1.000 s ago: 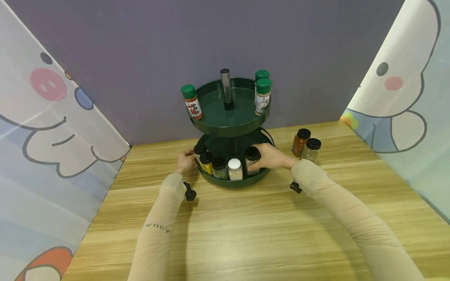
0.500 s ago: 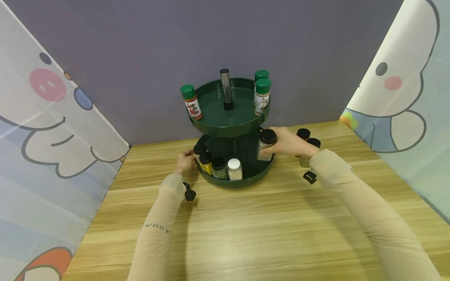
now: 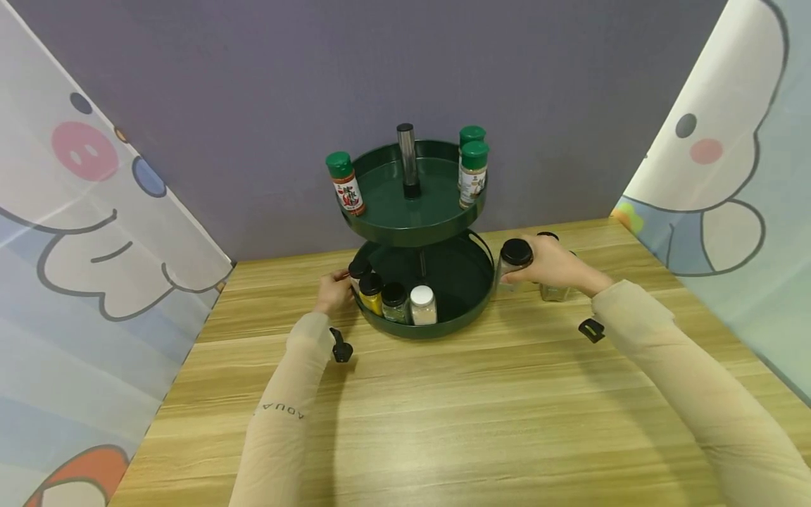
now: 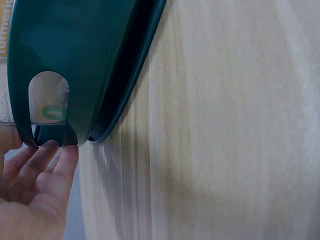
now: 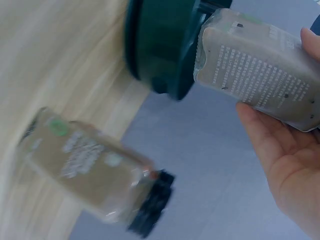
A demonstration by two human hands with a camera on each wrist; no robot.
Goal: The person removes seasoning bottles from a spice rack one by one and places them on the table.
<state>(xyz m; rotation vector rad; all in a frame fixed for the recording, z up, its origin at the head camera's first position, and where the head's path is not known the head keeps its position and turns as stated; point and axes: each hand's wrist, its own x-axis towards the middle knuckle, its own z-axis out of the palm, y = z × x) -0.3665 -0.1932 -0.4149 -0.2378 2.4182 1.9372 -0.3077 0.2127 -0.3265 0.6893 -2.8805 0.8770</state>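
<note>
Pinches black-lidded jar [image 3: 512, 265] with fingers of right hand [image 3: 552, 263], beside green lower tray [image 3: 461, 321]. Grips tray wall with bent fingers of left hand [image 3: 331, 293].

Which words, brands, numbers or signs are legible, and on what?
"Turmeric": yellow-labelled jar.
Perhaps "AQUA", too small to be sure: left sleeve.
Red bottle: blurred.
Pale bottle: too small.
Held jar, right hand: print too small.
Table jar: blurred.
Jar behind slot: unclear.
</note>
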